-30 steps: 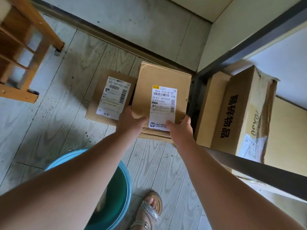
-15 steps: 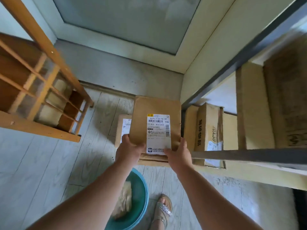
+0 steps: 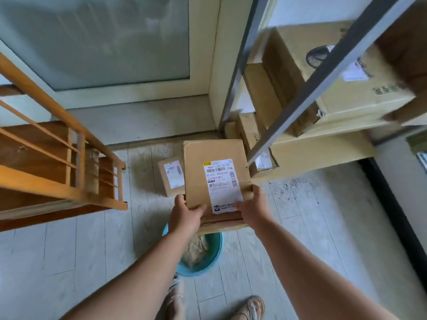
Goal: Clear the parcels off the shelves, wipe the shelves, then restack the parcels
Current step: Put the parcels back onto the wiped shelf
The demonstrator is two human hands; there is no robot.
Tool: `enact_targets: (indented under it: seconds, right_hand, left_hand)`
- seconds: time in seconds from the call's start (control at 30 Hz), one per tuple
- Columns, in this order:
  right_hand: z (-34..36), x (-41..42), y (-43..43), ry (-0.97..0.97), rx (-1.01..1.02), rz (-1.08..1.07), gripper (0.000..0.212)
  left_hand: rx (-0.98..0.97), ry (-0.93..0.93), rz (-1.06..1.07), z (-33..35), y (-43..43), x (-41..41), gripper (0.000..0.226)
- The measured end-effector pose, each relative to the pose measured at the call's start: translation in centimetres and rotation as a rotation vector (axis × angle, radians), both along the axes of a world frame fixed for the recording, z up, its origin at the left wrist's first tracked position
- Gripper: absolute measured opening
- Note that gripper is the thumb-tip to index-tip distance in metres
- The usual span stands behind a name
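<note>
I hold a brown cardboard parcel [image 3: 212, 167] with a white shipping label in the air over the floor. My left hand [image 3: 184, 215] grips its near left corner and my right hand [image 3: 253, 207] grips its near right corner, thumbs on top. A smaller labelled parcel [image 3: 170, 176] lies on the floor behind it to the left. To the right stands the grey metal shelf frame [image 3: 307, 93] with cream boards; several cardboard parcels sit on it, among them a big one [image 3: 342, 72] on an upper level and some on the bottom level [image 3: 248, 132].
A teal basin [image 3: 208, 262] with a tan cloth in it sits on the floor below the held parcel. A wooden rack [image 3: 57, 162] stands at left. A glass door [image 3: 97, 40] is ahead. My sandalled feet [image 3: 250, 308] are at the bottom edge.
I have lifted the parcel off the floor and stood up with it; the view rose, so the upper shelf levels and the whole basin came into sight.
</note>
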State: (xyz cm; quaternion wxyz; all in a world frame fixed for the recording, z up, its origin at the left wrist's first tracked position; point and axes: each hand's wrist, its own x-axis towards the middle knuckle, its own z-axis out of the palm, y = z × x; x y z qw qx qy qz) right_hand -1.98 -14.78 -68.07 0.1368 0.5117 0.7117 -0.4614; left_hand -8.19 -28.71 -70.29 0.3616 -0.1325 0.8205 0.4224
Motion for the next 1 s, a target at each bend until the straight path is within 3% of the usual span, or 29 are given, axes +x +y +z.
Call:
enact_targets:
  seconds: [0.27, 0.57, 1.0]
  right_hand:
    - [2.0, 11.4, 4.8, -0.104, 0.031, -0.055, 0.053]
    - [2.5, 22.6, 14.0, -0.066, 0.060, -0.232, 0.050]
    - [1.8, 26.7, 26.9, -0.085, 0.103, -0.283, 0.053]
  left_hand:
    - [0.021, -0.055, -0.134, 1.0, 5.4, 10.4, 0.033]
    - [0.017, -0.023, -0.338, 2.6, 16.4, 18.8, 0.030]
    - [0.030, 0.005, -0.468, 1.5, 29.7, 22.5, 0.041]
